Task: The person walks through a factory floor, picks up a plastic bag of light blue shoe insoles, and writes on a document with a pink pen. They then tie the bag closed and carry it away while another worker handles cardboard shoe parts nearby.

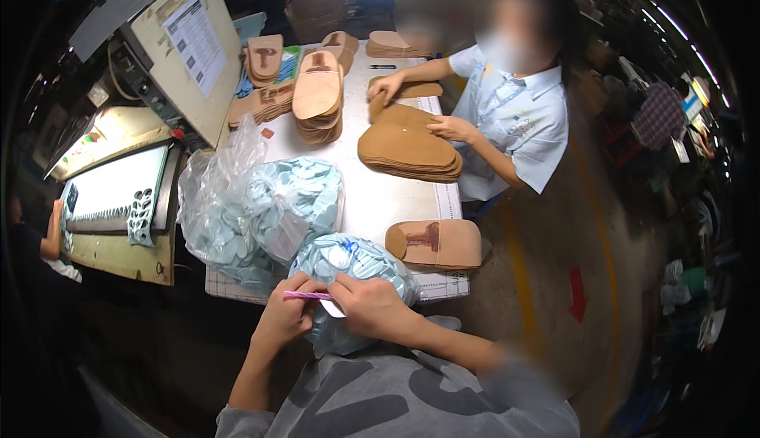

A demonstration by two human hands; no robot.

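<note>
My left hand is closed round a thin pink tie, which runs across its fingers toward the other hand. Against it, my right hand is closed too, with a small white slip showing under its fingertips. Both hands are over a clear plastic bag packed with light blue flat pieces, at the table's near edge. Part of this bag is hidden behind my hands. Whether the tie goes round the bag's neck I cannot tell.
Other clear bags of blue pieces stand on the white table. Several stacks of tan insoles lie beyond. Across the right edge, a co-worker handles brown insoles. A pale machine stands left.
</note>
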